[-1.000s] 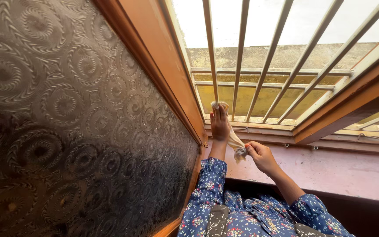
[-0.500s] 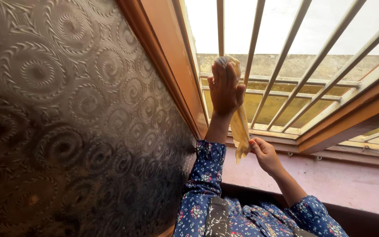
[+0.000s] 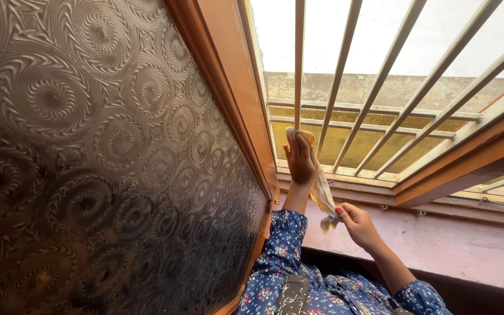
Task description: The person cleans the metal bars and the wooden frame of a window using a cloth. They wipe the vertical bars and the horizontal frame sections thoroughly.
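Note:
My left hand (image 3: 300, 158) is raised against a vertical bar (image 3: 298, 64) of the window grille and grips the upper end of a yellowish cloth (image 3: 324, 195) wrapped around that bar. The cloth hangs down to my right hand (image 3: 357, 224), which pinches its lower end just above the pink sill (image 3: 438, 245). Both arms wear blue floral sleeves (image 3: 281, 256).
A patterned dark glass pane (image 3: 100, 163) in an orange wooden frame (image 3: 228, 87) fills the left side. The white grille bars (image 3: 392, 64) run across the open window. A wooden frame (image 3: 468, 163) stands at the right, and an outer wall lies beyond the bars.
My left hand went up the bar with the cloth, then came back down a little. My right hand kept hold of the cloth's lower end.

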